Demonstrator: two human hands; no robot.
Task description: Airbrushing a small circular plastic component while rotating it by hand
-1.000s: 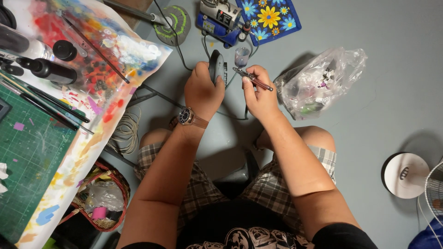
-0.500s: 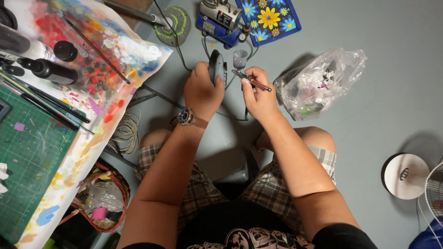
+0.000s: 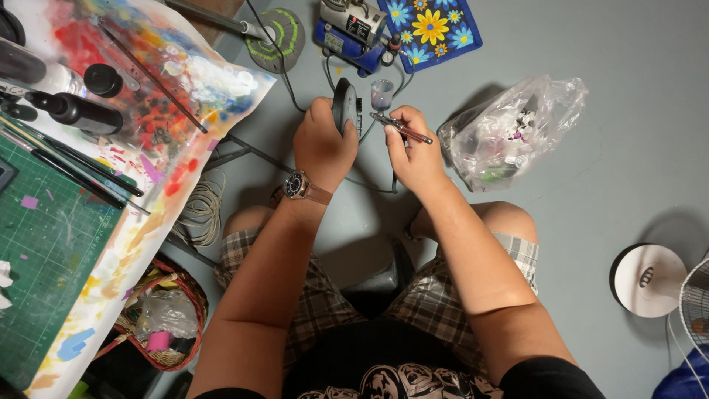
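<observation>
My left hand (image 3: 323,142), with a brown-strapped watch on its wrist, is closed around a dark oval object (image 3: 344,103) held upright. My right hand (image 3: 413,151) grips a slim airbrush (image 3: 402,127) with a small clear cup (image 3: 382,94) on top, its tip pointing left toward the dark object. A thin hose runs from the airbrush toward a small blue compressor (image 3: 353,28) on the floor just beyond my hands. Both hands hover over the grey floor above my knees.
A paint-stained sheet (image 3: 173,89) covers a low table at left with a green cutting mat (image 3: 40,251), black bottles and brushes. A clear plastic bag (image 3: 509,129) lies at right, a flowered blue mat (image 3: 432,26) beyond, a white fan base (image 3: 650,279) at far right, a wicker basket (image 3: 166,325) below the table.
Both hands stay almost in place; the airbrush has shifted only slightly against the dark object.
</observation>
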